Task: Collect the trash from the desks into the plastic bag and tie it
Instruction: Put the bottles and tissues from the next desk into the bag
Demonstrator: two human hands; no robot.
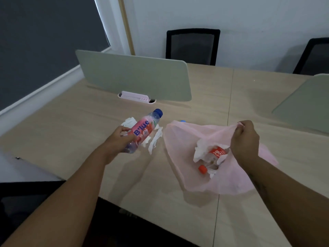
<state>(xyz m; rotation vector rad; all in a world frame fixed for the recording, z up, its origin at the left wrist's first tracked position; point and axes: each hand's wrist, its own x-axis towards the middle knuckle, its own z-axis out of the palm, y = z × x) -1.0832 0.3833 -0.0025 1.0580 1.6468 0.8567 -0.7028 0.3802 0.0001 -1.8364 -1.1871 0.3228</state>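
My left hand [119, 139] grips a clear bottle [145, 128] with a pink label and a blue cap, held tilted just above the desk. Crumpled white tissues [155, 139] lie on the desk under and beside the bottle. A thin pink plastic bag [179, 148] sits on the desk to the right, its mouth held up by my right hand [244, 139], which pinches the rim. Inside the bag I see a red-labelled bottle [217, 152] with a red cap [202, 169] and white tissue [201, 150]. A small blue object [183, 121] peeks out behind the bag.
Grey-green divider panels [135, 77] stand across the wooden desk [71, 122], with a pale pink organiser tray [136, 97] at the left panel's foot. Two black mesh chairs [192, 45] stand beyond the desk. The desk's near edge runs diagonally at lower left.
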